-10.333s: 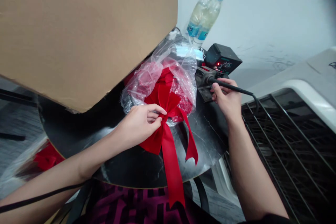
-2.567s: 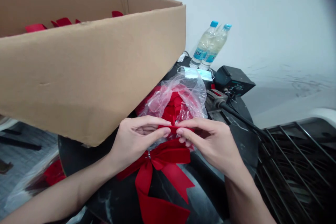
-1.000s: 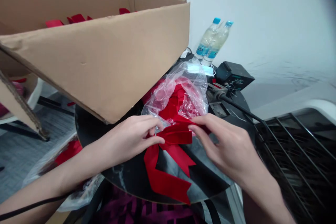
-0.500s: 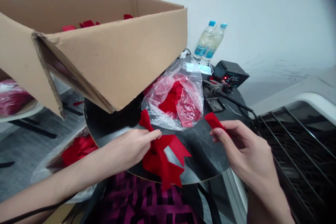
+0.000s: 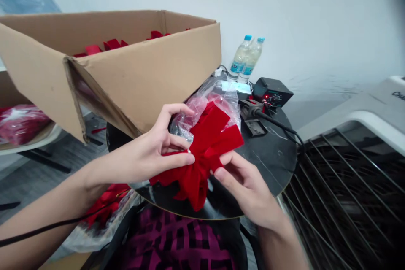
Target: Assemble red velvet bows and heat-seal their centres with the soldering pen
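Observation:
A red velvet ribbon bow (image 5: 207, 152) is lifted just above the round black table (image 5: 272, 156). My left hand (image 5: 155, 152) pinches its knot from the left with thumb and forefinger. From below right, my right hand (image 5: 243, 181) grips the bow's centre, fingers curled under the loops. The tails hang down bunched between both hands. Right behind the bow lies a clear plastic bag (image 5: 210, 101) holding more red ribbon pieces.
A large open cardboard box (image 5: 126, 67) with red bows inside overhangs the table's left. A soldering station (image 5: 272, 93) with its iron and cable sits at the back, beside two water bottles (image 5: 245, 57). A black wire rack (image 5: 348, 185) stands right. More bagged ribbons lie lower left.
The bow came up off the table, and my right hand moved in from the right with its red piece to grip the bow's centre. The view swung left.

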A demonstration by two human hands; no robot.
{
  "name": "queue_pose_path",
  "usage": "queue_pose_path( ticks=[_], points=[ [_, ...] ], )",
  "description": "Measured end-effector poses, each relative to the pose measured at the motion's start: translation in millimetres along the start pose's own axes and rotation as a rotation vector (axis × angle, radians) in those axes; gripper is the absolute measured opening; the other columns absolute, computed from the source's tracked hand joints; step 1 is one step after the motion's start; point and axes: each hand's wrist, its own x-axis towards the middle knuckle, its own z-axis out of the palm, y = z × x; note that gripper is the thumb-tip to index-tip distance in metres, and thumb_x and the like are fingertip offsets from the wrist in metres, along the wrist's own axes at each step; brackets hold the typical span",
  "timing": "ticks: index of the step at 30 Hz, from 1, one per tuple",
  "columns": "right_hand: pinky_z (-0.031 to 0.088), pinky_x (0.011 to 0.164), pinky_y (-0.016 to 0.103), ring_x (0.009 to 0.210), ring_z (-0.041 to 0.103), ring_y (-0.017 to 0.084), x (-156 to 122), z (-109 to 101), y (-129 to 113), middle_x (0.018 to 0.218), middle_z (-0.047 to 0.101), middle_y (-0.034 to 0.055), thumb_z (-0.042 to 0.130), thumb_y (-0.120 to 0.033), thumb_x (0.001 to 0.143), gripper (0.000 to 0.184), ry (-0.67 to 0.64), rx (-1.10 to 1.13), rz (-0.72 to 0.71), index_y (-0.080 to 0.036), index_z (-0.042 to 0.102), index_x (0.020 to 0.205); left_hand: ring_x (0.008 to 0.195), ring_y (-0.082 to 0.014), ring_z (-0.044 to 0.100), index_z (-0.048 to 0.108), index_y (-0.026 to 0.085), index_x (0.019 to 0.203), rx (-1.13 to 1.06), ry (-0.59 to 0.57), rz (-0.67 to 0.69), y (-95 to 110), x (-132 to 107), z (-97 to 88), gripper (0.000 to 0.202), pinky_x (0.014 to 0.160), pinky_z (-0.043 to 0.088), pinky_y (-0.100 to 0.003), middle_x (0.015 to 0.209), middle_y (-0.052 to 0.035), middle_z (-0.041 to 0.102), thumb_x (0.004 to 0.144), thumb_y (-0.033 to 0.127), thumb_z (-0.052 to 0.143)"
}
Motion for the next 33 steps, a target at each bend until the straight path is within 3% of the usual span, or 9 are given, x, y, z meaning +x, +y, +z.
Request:
queue_pose_path(
  ticks=[3,8,10,13,16,22,27,31,33],
  points=[
    [0.049,0.082,0.026,0.087,0.060,0.015,5,2,0,0.098,0.067,0.0002,0.062,-0.038,0.104,0.016,-0.009,-0.005,-0.023,-0.024,0.059,0.096,0.074,-0.0141,0.074,0.033,0.038,0.140,0.007,-0.077,-0.104,2,13,-3.2,0.059,0.059,0.058,-0.018,0.090,0.0039,0.073,0.095,0.029,0.070],
    [0.047,0.079,0.026,0.086,0.058,0.016,7,-14,-9,0.096,0.066,0.0006,0.059,-0.038,0.104,0.017,0.031,-0.250,0.018,-0.023,0.062,0.097,0.078,-0.0221,0.078,0.042,0.030,0.139,0.161,-0.079,-0.235,-10,31,-6.7,0.075,0.062,0.061,-0.027,0.092,-0.0014,0.077,0.078,0.026,0.085],
    [0.047,0.076,0.026,0.085,0.058,0.016,8,-24,-15,0.097,0.068,0.0007,0.059,-0.038,0.104,0.017,0.045,-0.308,0.053,-0.023,0.064,0.097,0.076,-0.0221,0.077,0.053,0.025,0.133,0.189,-0.142,-0.250,-16,37,-7.8,0.060,0.064,0.060,-0.028,0.090,-0.0028,0.078,0.080,0.026,0.081],
    [0.046,0.072,0.026,0.080,0.058,0.016,12,-37,-22,0.092,0.068,-0.0005,0.062,-0.038,0.102,0.018,0.048,-0.351,0.059,-0.023,0.065,0.095,0.096,-0.0231,0.076,0.069,0.019,0.111,0.123,-0.301,-0.179,-18,47,-9.3,0.025,0.085,0.059,-0.031,0.099,-0.0060,0.078,0.086,0.022,0.074],
    [0.046,0.072,0.024,0.078,0.058,0.014,17,-49,-25,0.090,0.068,-0.0018,0.064,-0.037,0.101,0.017,0.041,-0.375,0.048,-0.023,0.066,0.092,0.101,-0.0207,0.073,0.072,0.018,0.102,-0.037,-0.402,-0.189,-18,55,-10.0,0.011,0.095,0.055,-0.033,0.108,-0.0072,0.075,0.091,0.021,0.070],
    [0.047,0.067,0.024,0.074,0.058,0.015,24,-68,-23,0.082,0.067,-0.0014,0.069,-0.042,0.097,0.023,-0.021,-0.334,0.146,-0.022,0.068,0.085,0.065,-0.0099,0.055,0.077,0.012,0.094,-0.281,-0.345,-0.398,-25,63,-5.1,0.028,0.059,0.043,-0.021,0.081,-0.0058,0.067,0.097,0.037,0.066],
    [0.050,0.070,0.025,0.076,0.061,0.016,30,-97,-17,0.085,0.068,0.0008,0.069,-0.042,0.097,0.025,-0.032,-0.383,0.112,-0.022,0.069,0.082,0.057,-0.0074,0.048,0.074,0.007,0.087,-0.442,-0.234,-0.502,-31,71,5.4,0.033,0.050,0.032,-0.019,0.069,-0.0058,0.063,0.097,0.036,0.065],
    [0.054,0.100,0.038,0.120,0.066,0.028,15,-110,-24,0.127,0.070,0.0084,0.072,-0.039,0.094,0.019,0.203,-0.506,-0.094,-0.023,0.071,0.083,0.055,-0.0081,0.053,0.064,0.013,0.096,-0.580,-0.082,-0.501,-36,77,10.5,0.014,0.047,0.029,-0.018,0.084,-0.0124,0.074,0.092,0.025,0.069],
    [0.057,0.098,0.039,0.124,0.066,0.029,4,-96,-29,0.132,0.069,0.0086,0.071,-0.034,0.095,0.016,0.391,-0.567,-0.148,-0.025,0.071,0.082,0.057,-0.0101,0.058,0.057,0.018,0.100,-0.611,-0.047,-0.459,-40,78,12.2,0.015,0.049,0.032,-0.018,0.085,-0.0114,0.076,0.092,0.023,0.069]
  ],
)
